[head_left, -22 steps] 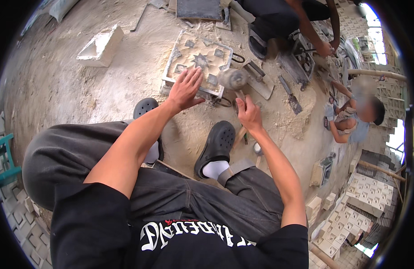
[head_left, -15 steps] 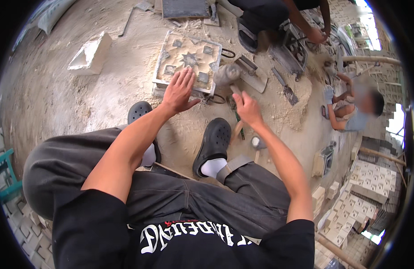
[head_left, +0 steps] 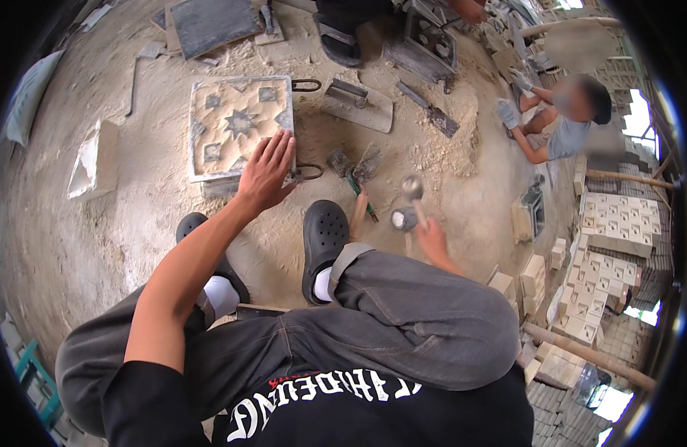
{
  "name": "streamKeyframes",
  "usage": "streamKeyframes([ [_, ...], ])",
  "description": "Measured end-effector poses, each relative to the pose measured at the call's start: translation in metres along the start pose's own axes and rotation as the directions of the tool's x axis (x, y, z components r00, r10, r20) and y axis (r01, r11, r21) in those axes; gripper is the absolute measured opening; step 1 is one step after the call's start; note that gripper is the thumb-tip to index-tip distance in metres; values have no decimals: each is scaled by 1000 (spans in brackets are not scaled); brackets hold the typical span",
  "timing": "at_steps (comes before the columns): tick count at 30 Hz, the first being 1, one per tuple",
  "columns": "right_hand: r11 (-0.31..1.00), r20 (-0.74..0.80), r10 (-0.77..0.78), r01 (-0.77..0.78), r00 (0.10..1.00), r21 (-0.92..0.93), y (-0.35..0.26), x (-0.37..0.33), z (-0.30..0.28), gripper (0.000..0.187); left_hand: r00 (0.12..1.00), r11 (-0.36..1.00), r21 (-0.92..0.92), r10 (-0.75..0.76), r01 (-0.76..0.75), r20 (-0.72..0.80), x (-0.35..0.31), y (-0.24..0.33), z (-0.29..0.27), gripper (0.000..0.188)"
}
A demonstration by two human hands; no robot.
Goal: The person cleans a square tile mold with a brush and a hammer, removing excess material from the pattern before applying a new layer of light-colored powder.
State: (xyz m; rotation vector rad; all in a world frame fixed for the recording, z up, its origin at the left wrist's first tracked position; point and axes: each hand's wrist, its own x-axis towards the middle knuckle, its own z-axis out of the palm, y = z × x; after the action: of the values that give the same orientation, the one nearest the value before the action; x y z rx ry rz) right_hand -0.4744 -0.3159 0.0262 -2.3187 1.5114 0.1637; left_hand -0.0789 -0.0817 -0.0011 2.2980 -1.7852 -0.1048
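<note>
A square mould packed with pale sand stands on the floor ahead of me, with a dark star and several small dark plates showing in the sand. My left hand lies flat on its near right corner, fingers stretched out and holding nothing. To the right, my right hand is closed around the wooden handle of a round-headed mallet. That mallet is low, close to a grey cup with white contents. Between mould and mallet lie small trowels, one with a green handle.
A float trowel and a scraper lie beyond, beside a sand heap. A white block-shaped box stands at left. One co-worker squats at right; another's leg is at the top. Stacked patterned blocks fill the right.
My right hand has carried the mallet away from the mould, rightward and toward me. My left hand has slid from the sand surface to the mould's right edge. The view has shifted.
</note>
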Motion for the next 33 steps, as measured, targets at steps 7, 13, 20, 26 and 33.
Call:
streamKeyframes([
  [7, 914, 164, 262, -299, 951, 274, 114, -89, 168, 48, 992, 991, -49, 123, -123, 15, 27, -4, -9, 99],
  [13, 990, -440, -84, 124, 894, 64, -56, -89, 142, 46, 992, 999, 24, 18, -21, 124, 16, -29, -17, 99],
  [20, 992, 21, -87, 88, 996, -86, -139, -4, 96, 35, 993, 1000, -6, 3, -2, 120, 23, -21, -16, 101],
  [26, 999, 37, 45, -46, 998, 29, -132, 19, 103, 34, 996, 999, -44, 21, -17, 90, 26, -19, -12, 101],
  [33, 844, -121, 400, -314, 908, 435, -69, 65, 63, 49, 995, 999, -40, -1, 5, 98, 27, -21, -15, 101],
])
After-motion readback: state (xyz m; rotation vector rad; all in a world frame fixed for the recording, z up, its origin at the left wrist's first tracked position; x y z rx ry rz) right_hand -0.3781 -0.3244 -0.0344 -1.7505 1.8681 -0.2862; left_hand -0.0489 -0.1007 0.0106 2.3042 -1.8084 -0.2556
